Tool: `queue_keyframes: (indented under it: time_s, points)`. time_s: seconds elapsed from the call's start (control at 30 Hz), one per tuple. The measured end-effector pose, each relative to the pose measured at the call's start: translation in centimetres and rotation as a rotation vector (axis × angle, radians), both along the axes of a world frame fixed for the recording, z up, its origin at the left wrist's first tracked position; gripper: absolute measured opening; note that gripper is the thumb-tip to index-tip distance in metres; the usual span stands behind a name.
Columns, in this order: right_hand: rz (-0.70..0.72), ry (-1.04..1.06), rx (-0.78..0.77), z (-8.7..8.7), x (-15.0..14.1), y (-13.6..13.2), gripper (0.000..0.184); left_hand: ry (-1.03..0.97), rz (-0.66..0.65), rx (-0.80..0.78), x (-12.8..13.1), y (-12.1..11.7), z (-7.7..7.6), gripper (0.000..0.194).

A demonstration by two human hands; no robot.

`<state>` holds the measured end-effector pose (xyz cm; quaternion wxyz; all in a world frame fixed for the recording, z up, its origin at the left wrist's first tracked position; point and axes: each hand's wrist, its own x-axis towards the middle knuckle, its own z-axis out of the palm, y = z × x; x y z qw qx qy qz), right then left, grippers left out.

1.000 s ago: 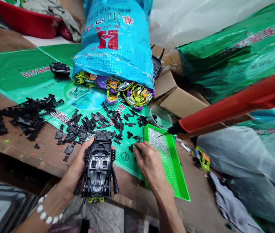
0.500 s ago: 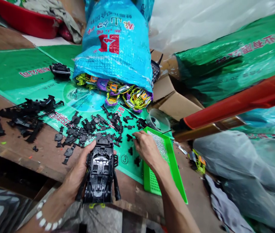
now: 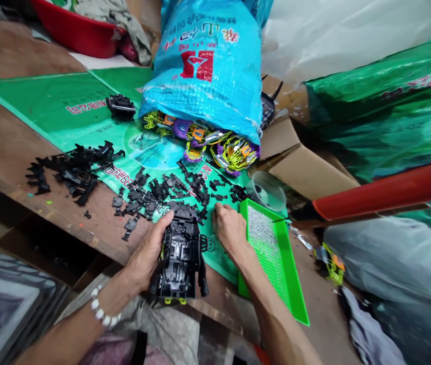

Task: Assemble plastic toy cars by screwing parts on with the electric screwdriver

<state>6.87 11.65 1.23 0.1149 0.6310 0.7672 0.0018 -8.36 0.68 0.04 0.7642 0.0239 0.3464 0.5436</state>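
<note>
My left hand (image 3: 149, 248) is wrapped round the side of a black toy car chassis (image 3: 180, 253), its thumb along the upper edge. The chassis is tilted at the table's front edge, and bits of yellow-green show at its lower end. My right hand (image 3: 230, 228) is curled with its fingers down, between the chassis and a green tray (image 3: 291, 284) of small silvery pieces. What those fingers hold is hidden beneath them. Small flat black plastic parts (image 3: 158, 190) are scattered just beyond both hands.
Longer black parts (image 3: 74, 170) lie heaped on the left. A blue sack (image 3: 204, 96) spills yellow and purple toy car bodies (image 3: 234, 152). A clear tub (image 3: 266, 190) and a cardboard box (image 3: 302, 162) stand behind the tray. From the right reaches a red-handled tool (image 3: 383, 187).
The view has shifted, so the table sits further right in the picture. My right hand has closed down over the spot with small black parts near the tray. The left hand keeps the chassis.
</note>
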Motion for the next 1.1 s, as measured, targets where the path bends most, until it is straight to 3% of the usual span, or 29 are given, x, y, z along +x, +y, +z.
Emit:
queue_keyframes:
  time_s: [0.17,0.27,0.37,0.5,0.53,0.6,0.7,0.87,1.1]
  points:
    - [-0.111,0.069,0.068,-0.8,-0.6,0.6,0.024,0.044,0.197,0.032,0.6,0.3,0.0,0.038]
    - [-0.12,0.172,0.108,-0.3,-0.5,0.5,0.021,0.063,0.268,0.017,0.6,0.4,0.0,0.033]
    - [-0.102,0.318,0.161,1.7,0.4,-1.0,0.02,-0.004,0.235,0.012,0.3,0.6,-0.3,0.033]
    - [-0.038,0.567,0.167,6.1,1.9,-6.0,0.027,-0.174,0.092,0.098,0.1,0.6,-0.9,0.039]
    - [0.012,0.766,0.166,6.9,2.0,-7.5,0.024,-0.195,0.078,0.099,0.0,0.6,-0.9,0.04]
    - [0.15,0.93,0.075,7.7,1.7,-10.3,0.015,-0.224,0.057,0.077,0.0,0.5,-1.0,0.043]
    - [0.326,0.959,-0.04,6.6,0.3,-13.2,0.011,-0.241,0.018,0.064,0.1,0.3,-1.1,0.046]
    - [0.315,0.849,-0.076,3.4,-1.4,-14.2,0.018,-0.102,0.077,0.127,0.2,0.2,-1.2,0.039]
    - [0.354,0.784,-0.128,3.0,-0.8,-13.6,0.021,0.066,0.128,0.177,0.2,0.0,-0.8,0.041]
